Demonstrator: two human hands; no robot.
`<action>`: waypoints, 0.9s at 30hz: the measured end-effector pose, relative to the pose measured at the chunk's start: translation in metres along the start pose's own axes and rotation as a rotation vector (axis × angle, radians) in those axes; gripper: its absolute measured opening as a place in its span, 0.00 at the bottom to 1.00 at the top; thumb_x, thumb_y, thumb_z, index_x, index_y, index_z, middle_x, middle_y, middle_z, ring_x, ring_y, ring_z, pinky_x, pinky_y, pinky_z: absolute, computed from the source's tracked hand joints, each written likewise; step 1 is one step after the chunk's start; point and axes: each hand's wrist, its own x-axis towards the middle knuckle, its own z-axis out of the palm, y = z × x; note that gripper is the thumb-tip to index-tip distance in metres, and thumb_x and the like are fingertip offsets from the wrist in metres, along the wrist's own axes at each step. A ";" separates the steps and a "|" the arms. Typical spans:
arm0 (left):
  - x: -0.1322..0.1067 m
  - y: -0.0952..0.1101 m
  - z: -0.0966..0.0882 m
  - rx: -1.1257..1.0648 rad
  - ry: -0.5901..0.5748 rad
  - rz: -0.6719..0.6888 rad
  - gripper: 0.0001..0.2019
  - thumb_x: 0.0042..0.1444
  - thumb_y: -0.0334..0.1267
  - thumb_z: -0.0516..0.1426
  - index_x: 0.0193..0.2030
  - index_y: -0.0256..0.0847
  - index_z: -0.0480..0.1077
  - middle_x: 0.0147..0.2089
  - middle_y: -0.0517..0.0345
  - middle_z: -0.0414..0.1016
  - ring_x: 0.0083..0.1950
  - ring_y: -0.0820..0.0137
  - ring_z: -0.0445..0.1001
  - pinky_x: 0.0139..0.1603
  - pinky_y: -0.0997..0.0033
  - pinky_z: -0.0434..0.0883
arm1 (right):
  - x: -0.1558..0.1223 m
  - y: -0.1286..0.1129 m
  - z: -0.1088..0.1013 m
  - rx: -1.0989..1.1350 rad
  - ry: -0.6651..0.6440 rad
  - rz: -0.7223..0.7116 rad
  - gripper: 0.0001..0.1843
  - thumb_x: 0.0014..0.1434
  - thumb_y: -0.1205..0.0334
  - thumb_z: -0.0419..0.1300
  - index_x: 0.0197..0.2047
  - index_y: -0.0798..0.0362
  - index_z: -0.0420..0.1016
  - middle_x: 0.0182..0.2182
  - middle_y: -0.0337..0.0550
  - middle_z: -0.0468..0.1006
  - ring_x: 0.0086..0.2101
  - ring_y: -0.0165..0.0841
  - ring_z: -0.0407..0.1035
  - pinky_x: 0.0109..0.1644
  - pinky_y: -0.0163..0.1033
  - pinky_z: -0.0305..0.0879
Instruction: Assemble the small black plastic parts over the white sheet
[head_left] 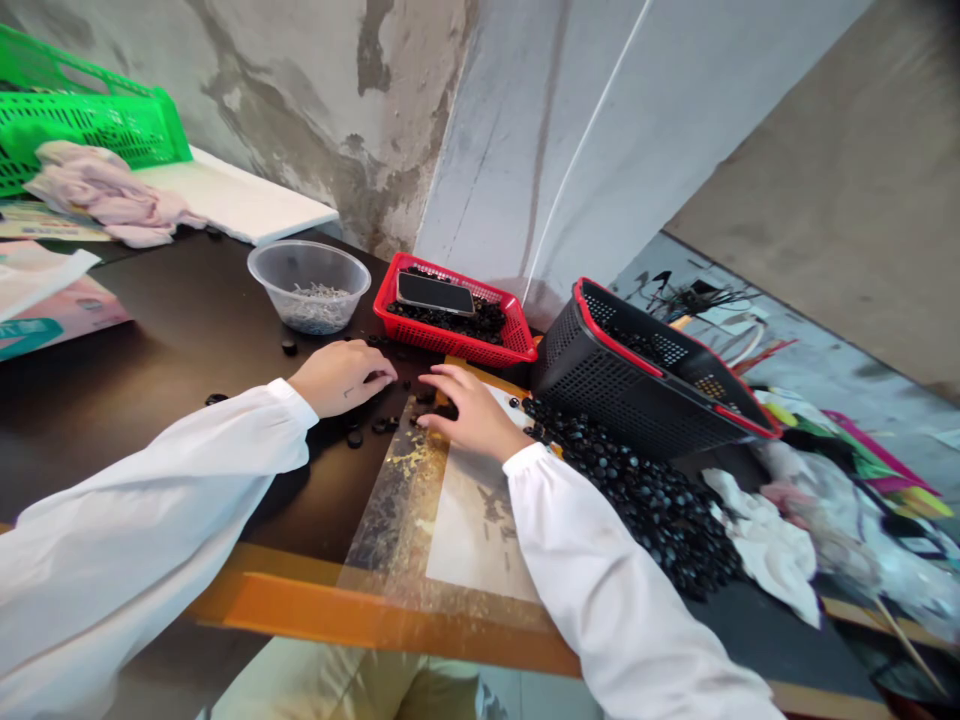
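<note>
My left hand [341, 378] is over the dark tabletop, its fingers curled and the thumb tip close against the index fingertip; anything between them is hidden. Facing it, my right hand [474, 412] has its thumb and fingers apart, above the left edge of a clear, scuffed sheet [397, 500]. A small round black piece [448, 410] shows between the right thumb and fingers, apparently lying under the hand. Several loose black pieces [355, 438] lie scattered below and between both hands. White paper [480, 520] lies with the clear sheet beneath my right wrist.
Behind the hands stand a clear bowl [274, 285] of thin pale bits and a red basket [457, 345] of black pieces with a phone [435, 293] on top. To the right are a black basket [600, 375] and a heap of black pieces [652, 510]. A tissue pack [60, 305] sits left.
</note>
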 end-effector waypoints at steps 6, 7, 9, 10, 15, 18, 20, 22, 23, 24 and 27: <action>-0.001 -0.006 -0.011 0.074 0.125 -0.191 0.16 0.63 0.42 0.51 0.43 0.43 0.80 0.43 0.51 0.83 0.45 0.56 0.78 0.46 0.61 0.72 | 0.041 -0.008 0.025 -0.049 -0.117 -0.061 0.29 0.67 0.58 0.59 0.68 0.55 0.64 0.68 0.54 0.65 0.68 0.44 0.58 0.73 0.53 0.53; -0.001 -0.005 -0.013 0.077 0.129 -0.210 0.16 0.63 0.43 0.51 0.43 0.43 0.80 0.43 0.52 0.83 0.46 0.57 0.79 0.45 0.62 0.71 | 0.049 -0.006 0.027 -0.057 -0.137 -0.045 0.28 0.68 0.61 0.56 0.70 0.57 0.62 0.69 0.55 0.64 0.69 0.43 0.56 0.74 0.52 0.51; -0.002 -0.003 -0.017 0.088 0.136 -0.229 0.16 0.64 0.43 0.50 0.43 0.44 0.80 0.44 0.53 0.83 0.46 0.58 0.79 0.44 0.64 0.71 | 0.061 -0.002 0.028 -0.082 -0.194 -0.005 0.28 0.70 0.63 0.52 0.71 0.62 0.59 0.71 0.57 0.59 0.71 0.42 0.52 0.76 0.50 0.47; -0.002 -0.001 -0.018 0.098 0.147 -0.234 0.16 0.65 0.44 0.50 0.43 0.44 0.80 0.44 0.54 0.83 0.46 0.59 0.79 0.44 0.65 0.71 | 0.065 -0.001 0.028 -0.096 -0.225 0.013 0.29 0.71 0.63 0.51 0.71 0.64 0.58 0.72 0.58 0.58 0.71 0.42 0.51 0.76 0.49 0.46; -0.006 0.007 -0.030 0.130 0.234 -0.237 0.16 0.67 0.43 0.51 0.45 0.42 0.80 0.45 0.55 0.83 0.46 0.61 0.79 0.44 0.66 0.70 | 0.051 -0.003 0.023 -0.117 -0.282 -0.010 0.28 0.73 0.55 0.51 0.69 0.63 0.62 0.71 0.58 0.59 0.70 0.44 0.55 0.74 0.48 0.51; -0.004 0.018 -0.042 0.137 0.316 -0.212 0.16 0.68 0.44 0.52 0.45 0.42 0.80 0.45 0.56 0.83 0.47 0.62 0.79 0.46 0.67 0.70 | 0.016 -0.010 0.019 -0.096 -0.240 -0.079 0.29 0.71 0.51 0.54 0.68 0.60 0.65 0.69 0.58 0.63 0.68 0.45 0.59 0.73 0.50 0.55; -0.003 0.026 -0.054 0.131 0.378 -0.211 0.16 0.68 0.44 0.52 0.45 0.42 0.80 0.45 0.57 0.83 0.48 0.63 0.79 0.48 0.67 0.70 | -0.008 -0.014 0.015 -0.063 -0.206 -0.117 0.27 0.70 0.52 0.55 0.66 0.58 0.67 0.67 0.57 0.66 0.66 0.44 0.61 0.71 0.49 0.58; -0.006 0.030 -0.068 0.099 0.434 -0.229 0.16 0.68 0.45 0.52 0.45 0.43 0.80 0.46 0.57 0.83 0.48 0.64 0.79 0.50 0.67 0.71 | -0.024 -0.015 0.011 -0.011 -0.178 -0.161 0.24 0.70 0.54 0.56 0.65 0.56 0.68 0.64 0.56 0.69 0.64 0.42 0.63 0.70 0.48 0.59; -0.010 0.030 -0.075 0.080 0.451 -0.242 0.16 0.68 0.45 0.52 0.46 0.43 0.80 0.47 0.57 0.83 0.49 0.64 0.78 0.50 0.67 0.71 | -0.028 -0.013 0.010 0.014 -0.160 -0.170 0.24 0.69 0.54 0.57 0.65 0.54 0.68 0.63 0.55 0.70 0.63 0.41 0.63 0.69 0.48 0.60; -0.017 0.028 -0.081 0.060 0.458 -0.251 0.16 0.68 0.45 0.51 0.46 0.44 0.80 0.48 0.57 0.82 0.50 0.64 0.78 0.52 0.67 0.71 | -0.029 -0.010 0.009 0.032 -0.130 -0.161 0.25 0.69 0.54 0.58 0.65 0.52 0.67 0.62 0.54 0.70 0.63 0.40 0.63 0.69 0.48 0.59; -0.059 0.012 -0.088 0.044 0.380 -0.255 0.18 0.68 0.50 0.51 0.53 0.46 0.76 0.53 0.56 0.80 0.55 0.63 0.76 0.61 0.63 0.69 | -0.019 0.010 0.006 0.025 0.010 -0.005 0.29 0.68 0.50 0.59 0.67 0.50 0.64 0.65 0.54 0.66 0.66 0.43 0.60 0.72 0.53 0.55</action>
